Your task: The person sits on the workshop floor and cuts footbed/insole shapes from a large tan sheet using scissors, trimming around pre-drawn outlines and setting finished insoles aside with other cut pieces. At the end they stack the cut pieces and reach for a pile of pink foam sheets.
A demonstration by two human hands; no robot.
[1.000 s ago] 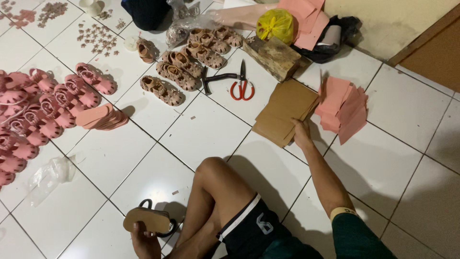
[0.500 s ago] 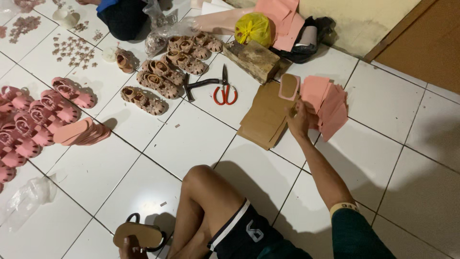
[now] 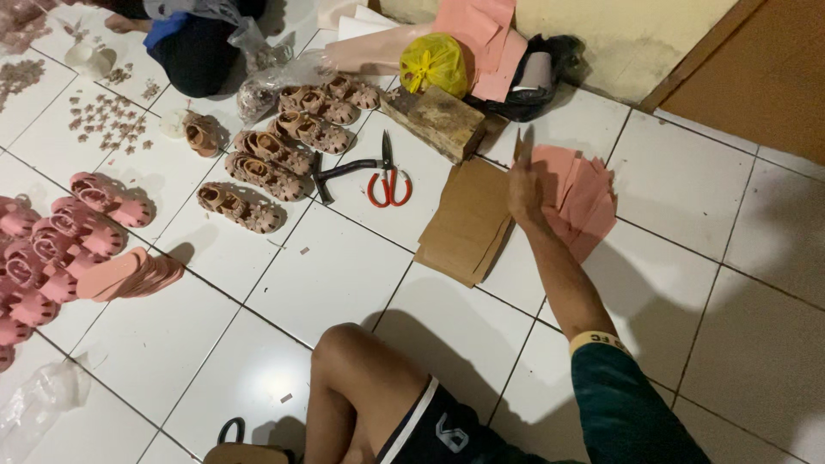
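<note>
The right hand (image 3: 526, 191) pinches a thin brown sheet (image 3: 519, 144) upright, its grip narrow, above the cardboard stack (image 3: 468, 225) and beside the pink sheets (image 3: 583, 199) on the tiled floor (image 3: 344, 275). Scissors (image 3: 388, 182) lie near. The left hand is hidden.

A knotted yellow plastic bag (image 3: 434, 62) sits by the wall.

White tile floor (image 3: 344, 275): tan sandals (image 3: 258, 176), pink sandals (image 3: 51, 249), red scissors (image 3: 388, 176), cardboard stack (image 3: 464, 228), pink sheets (image 3: 589, 202), wood block (image 3: 434, 120).
</note>
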